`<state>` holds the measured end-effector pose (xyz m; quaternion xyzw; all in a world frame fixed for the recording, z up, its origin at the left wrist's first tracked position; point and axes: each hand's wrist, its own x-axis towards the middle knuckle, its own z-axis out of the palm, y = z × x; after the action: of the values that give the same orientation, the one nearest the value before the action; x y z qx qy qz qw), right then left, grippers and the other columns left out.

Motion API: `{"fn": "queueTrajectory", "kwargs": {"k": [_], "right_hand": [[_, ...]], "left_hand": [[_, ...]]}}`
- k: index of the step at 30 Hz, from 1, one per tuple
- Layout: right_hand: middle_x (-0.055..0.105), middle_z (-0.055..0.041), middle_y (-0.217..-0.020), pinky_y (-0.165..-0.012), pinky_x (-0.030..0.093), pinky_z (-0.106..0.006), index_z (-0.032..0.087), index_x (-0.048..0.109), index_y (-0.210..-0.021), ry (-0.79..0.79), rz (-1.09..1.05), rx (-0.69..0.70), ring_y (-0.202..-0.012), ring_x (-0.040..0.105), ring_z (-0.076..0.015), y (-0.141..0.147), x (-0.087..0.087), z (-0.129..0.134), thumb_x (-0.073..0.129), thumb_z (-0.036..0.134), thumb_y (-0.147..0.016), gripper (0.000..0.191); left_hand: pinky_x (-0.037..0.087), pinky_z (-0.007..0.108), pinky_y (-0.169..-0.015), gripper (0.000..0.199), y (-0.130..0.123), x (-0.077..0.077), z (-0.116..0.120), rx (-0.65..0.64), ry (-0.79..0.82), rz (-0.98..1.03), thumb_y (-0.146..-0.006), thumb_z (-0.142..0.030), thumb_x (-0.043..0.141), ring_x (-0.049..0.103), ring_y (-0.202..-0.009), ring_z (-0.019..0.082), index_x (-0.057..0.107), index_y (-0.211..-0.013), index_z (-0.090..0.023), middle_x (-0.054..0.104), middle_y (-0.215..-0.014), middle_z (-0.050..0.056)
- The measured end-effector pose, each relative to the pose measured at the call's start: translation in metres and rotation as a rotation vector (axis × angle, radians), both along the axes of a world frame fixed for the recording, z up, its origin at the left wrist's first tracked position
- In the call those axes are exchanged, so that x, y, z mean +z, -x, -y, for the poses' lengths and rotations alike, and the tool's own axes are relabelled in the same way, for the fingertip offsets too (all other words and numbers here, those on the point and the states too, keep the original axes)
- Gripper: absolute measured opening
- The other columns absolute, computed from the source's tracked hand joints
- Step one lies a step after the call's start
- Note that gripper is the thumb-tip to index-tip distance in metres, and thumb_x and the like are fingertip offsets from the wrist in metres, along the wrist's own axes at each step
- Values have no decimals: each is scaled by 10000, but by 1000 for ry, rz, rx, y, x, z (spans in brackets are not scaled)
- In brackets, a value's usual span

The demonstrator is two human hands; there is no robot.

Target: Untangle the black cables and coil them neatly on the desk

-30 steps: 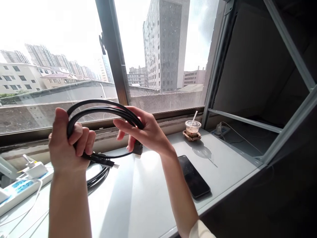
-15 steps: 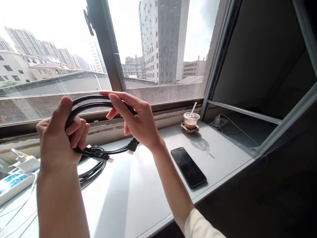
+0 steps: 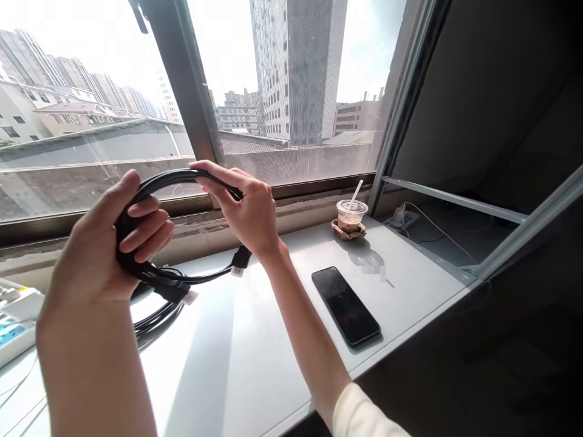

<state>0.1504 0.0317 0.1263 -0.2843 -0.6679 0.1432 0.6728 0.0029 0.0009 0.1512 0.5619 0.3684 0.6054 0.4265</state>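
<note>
A looped black cable (image 3: 170, 177) is held up above the table between both hands. My left hand (image 3: 113, 237) grips the left side of the loop, its thumb along the outside and its fingers curled inside. At the loop's upper right, my right hand (image 3: 248, 203) pinches the cable between thumb and fingers. One black connector (image 3: 184, 294) with a pale tip hangs below my left hand, and another connector (image 3: 240, 261) is below my right wrist. Behind and under my left hand, a coil of black cable (image 3: 159, 318) lies on the white table.
A black phone (image 3: 346, 305) lies on the white table (image 3: 259, 358), right of my right forearm. Farther back stands a lidded cup (image 3: 350, 216) with a straw in a cardboard holder. A white power strip (image 3: 20, 328) is at the left edge. The window runs behind.
The view has shifted slightly. The two raised cable strands have come together into one bundle, and my right hand has moved a little left, nearer to my left hand.
</note>
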Motion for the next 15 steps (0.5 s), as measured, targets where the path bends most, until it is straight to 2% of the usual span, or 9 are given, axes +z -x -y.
{"fn": "queueTrajectory", "kwargs": {"k": [3,5,8,10,13,15], "right_hand": [[706,15,-884,-781,471,-191,241,671,-1123,127,-64,8,-813,631,-103,1,-17,-30,559,353,-905,270],[712,10,-867,-783,480,-185,228,658,-1150,304,-91,-35,-827,646,-105,1,-33,-53,546,341,-911,288],[712,23,-941,-846,485,-197,266,644,-1179,602,15,-107,-923,652,-115,0,-63,-84,532,331,-914,294],[707,7,-970,-816,510,-223,254,649,-1174,717,71,-100,-823,671,-122,-1,-84,-98,537,293,-907,292],[697,-23,-945,-764,534,-266,199,642,-1164,837,131,-67,-641,649,-102,-2,-112,-111,534,233,-907,281],[680,-37,-942,-741,544,-291,157,621,-1148,904,175,-37,-664,640,-103,-1,-130,-116,549,243,-912,262]], "left_hand": [[399,238,-329,481,7,-10,-12,66,84,-235,-553,-573,804,488,-409,146,484,-569,-213,422,-425,3],[497,267,-407,465,14,-22,-25,134,206,-472,-514,-570,813,603,-539,211,545,-626,-206,571,-551,54],[557,278,-524,407,20,-46,-49,91,493,-685,-595,-530,751,652,-593,233,541,-669,-189,632,-615,78],[567,288,-587,343,21,-66,-69,18,653,-757,-673,-479,688,674,-622,253,511,-670,-184,649,-632,100],[554,305,-568,289,21,-94,-93,0,745,-848,-722,-416,634,665,-562,264,491,-655,-174,654,-629,119],[537,310,-536,280,22,-107,-102,-2,763,-882,-722,-393,639,654,-526,272,492,-649,-166,657,-628,130]]}}
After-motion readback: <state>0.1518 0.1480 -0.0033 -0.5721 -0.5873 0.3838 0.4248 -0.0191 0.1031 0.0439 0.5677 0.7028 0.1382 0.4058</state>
